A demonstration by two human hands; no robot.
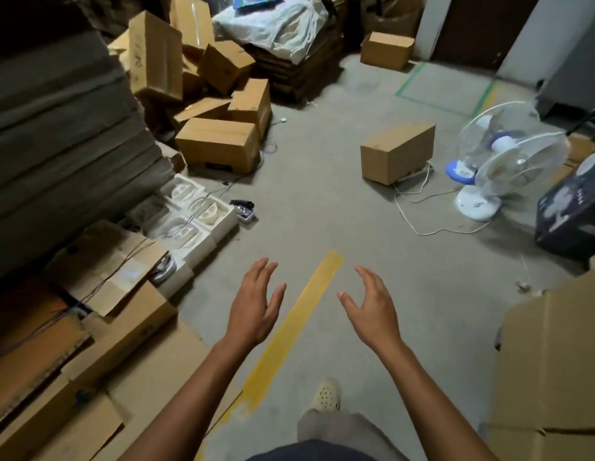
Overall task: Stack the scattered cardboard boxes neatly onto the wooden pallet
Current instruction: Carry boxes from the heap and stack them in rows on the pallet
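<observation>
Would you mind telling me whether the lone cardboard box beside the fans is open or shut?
Shut: the lone cardboard box shows a flat, closed top with no flaps raised.

Both forearms (189,377) are uncovered along their whole visible length, from the lower edge of the view to the wrists. The left hand (253,309) and the right hand (372,312) are bare too, with short nails showing on the thumbs. At the bottom edge is a dark navy garment (309,453); whether it is a shirt hem or a waistband cannot be told. Next to it shows a loose grey-beige trouser leg (336,430) of soft, wrinkled fabric. One foot wears a cream-coloured perforated clog-style shoe (326,394), its rounded toe dotted with rows of small round holes.
</observation>
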